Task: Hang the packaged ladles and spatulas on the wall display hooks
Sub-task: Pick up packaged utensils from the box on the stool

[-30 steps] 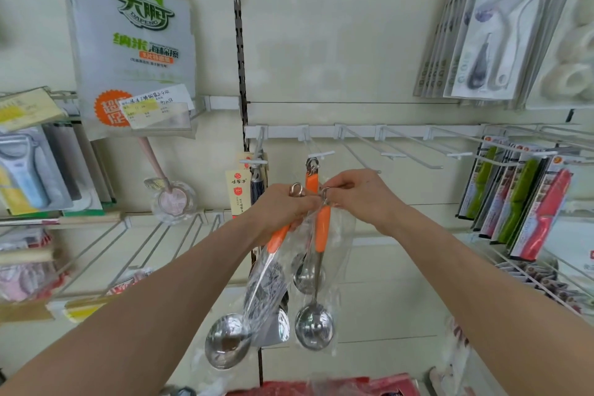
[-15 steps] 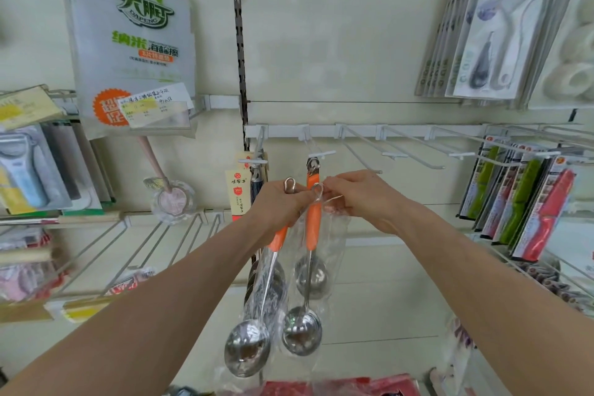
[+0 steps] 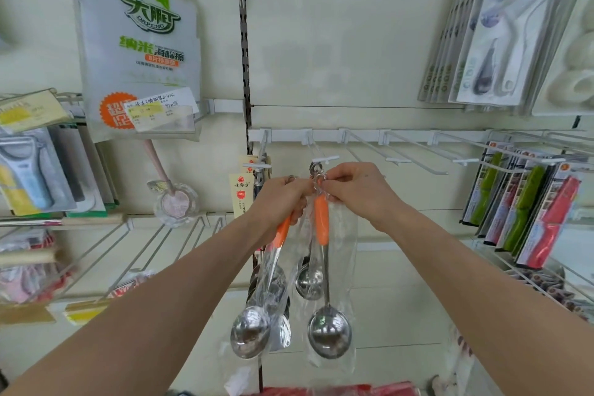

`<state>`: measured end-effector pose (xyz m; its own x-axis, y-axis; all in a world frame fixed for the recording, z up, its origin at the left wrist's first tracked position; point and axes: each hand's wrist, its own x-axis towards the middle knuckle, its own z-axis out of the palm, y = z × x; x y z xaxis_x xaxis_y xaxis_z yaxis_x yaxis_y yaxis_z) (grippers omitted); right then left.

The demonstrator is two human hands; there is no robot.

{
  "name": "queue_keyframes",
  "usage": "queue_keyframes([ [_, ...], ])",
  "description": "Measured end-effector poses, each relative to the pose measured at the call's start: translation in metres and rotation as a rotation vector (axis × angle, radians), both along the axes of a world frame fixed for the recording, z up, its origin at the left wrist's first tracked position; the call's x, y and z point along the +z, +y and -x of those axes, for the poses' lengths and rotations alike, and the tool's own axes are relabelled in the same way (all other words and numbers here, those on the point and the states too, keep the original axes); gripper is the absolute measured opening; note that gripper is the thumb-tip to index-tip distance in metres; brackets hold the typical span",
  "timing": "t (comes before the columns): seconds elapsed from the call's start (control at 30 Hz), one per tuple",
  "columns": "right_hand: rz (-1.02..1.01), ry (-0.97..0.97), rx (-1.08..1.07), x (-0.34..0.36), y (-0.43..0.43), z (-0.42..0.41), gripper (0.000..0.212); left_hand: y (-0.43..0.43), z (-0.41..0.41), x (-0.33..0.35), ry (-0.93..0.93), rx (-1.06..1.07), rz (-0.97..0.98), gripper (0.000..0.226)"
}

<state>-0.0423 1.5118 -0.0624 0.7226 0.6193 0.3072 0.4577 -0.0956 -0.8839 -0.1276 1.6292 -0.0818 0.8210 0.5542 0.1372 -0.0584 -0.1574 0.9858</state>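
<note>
Reaching up from the bottom of the view, two bare forearms meet in front of a shop wall. The left hand (image 3: 283,199) is curled round the orange handles of at least two bagged steel ladles (image 3: 250,336), which hang down and slightly left from its fist, their bowls low in the view. The right hand (image 3: 356,190) pinches, with thumb and fingertips, the top of a single orange-handled steel ladle in a clear plastic sleeve (image 3: 321,223). It hangs straight down, its round bowl level with the left pair's and just beside them. Its metal hanging ring sits right at the white-tipped wire hook (image 3: 324,158); whether the ring is over the wire I cannot tell. Close behind this ladle hangs another steel ladle bowl (image 3: 308,283). Farther back, a white rail (image 3: 363,137) carries more wire hooks running off to the right. At far right hang carded knives with green and red handles (image 3: 527,202), and at upper left a large white sponge packet with green lettering (image 3: 135,42), all against the cream wall panel (image 3: 337,51).
</note>
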Motion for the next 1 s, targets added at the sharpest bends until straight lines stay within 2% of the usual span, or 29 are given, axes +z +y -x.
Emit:
queue_keyframes([
  [0.07, -0.044, 0.026, -0.004, 0.001, 0.001, -0.001, 0.013, 0.001, 0.001, 0.001, -0.004, -0.032, 0.046, 0.019],
  [0.13, -0.071, 0.05, -0.006, 0.001, 0.002, -0.002, 0.009, -0.001, 0.0, 0.002, -0.008, -0.055, 0.032, 0.01],
  [0.17, -0.072, 0.052, -0.009, 0.001, 0.003, -0.002, 0.007, -0.002, 0.0, 0.002, -0.012, -0.048, -0.001, 0.017],
  [0.23, -0.067, 0.053, -0.018, 0.0, 0.004, -0.003, 0.012, -0.005, -0.003, 0.002, -0.029, -0.018, -0.046, 0.026],
  [0.5, -0.057, 0.067, -0.019, 0.0, 0.008, -0.004, 0.013, 0.0, -0.011, -0.001, -0.081, 0.098, -0.105, 0.023],
  [0.63, -0.085, 0.071, -0.018, 0.004, 0.008, -0.006, 0.011, -0.002, -0.016, 0.001, -0.115, 0.126, -0.179, 0.034],
  [0.77, -0.089, 0.066, 0.003, 0.006, 0.007, -0.009, 0.007, -0.002, -0.019, 0.004, -0.101, 0.093, -0.16, 0.025],
  [0.87, -0.046, 0.057, 0.032, 0.006, 0.006, -0.012, 0.015, 0.001, -0.019, 0.001, -0.055, 0.045, -0.127, 0.025],
  [1.0, 0.036, -0.046, -0.02, 0.002, 0.012, -0.017, 0.019, 0.003, -0.027, -0.003, -0.043, 0.124, -0.15, 0.024],
])
